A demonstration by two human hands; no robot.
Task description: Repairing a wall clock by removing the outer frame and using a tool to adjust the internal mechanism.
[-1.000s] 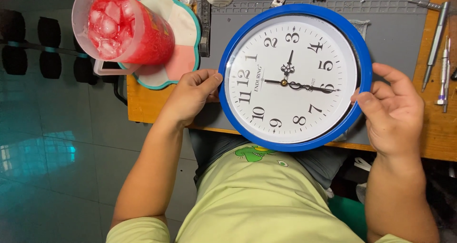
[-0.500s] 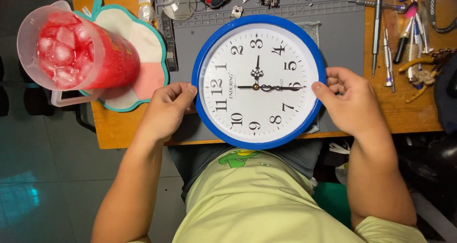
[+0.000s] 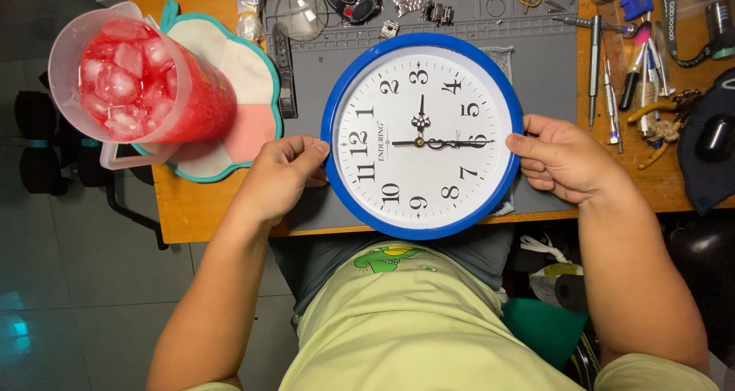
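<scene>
1. Red iced drink fills the clear jug [image 3: 142, 85], standing on a teal-edged mat [image 3: 237, 77].
2. Left hand [image 3: 279, 178] and right hand [image 3: 566, 160] each clamp the blue wall clock [image 3: 421, 135] (face up) on the grey mat [image 3: 547, 62].
3. Tools [image 3: 612, 70] lie just right.

Clock [image 3: 422, 136] blue rim, white face, black numerals; mat [image 3: 547, 62] grey; jug drink [image 3: 145, 81] red.

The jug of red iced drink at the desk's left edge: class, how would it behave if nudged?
The jug looks nearly full of ice, so probably heavy. It overhangs the pad near the desk edge, so it may tip. Clear plastic, possibly slippery.
</scene>
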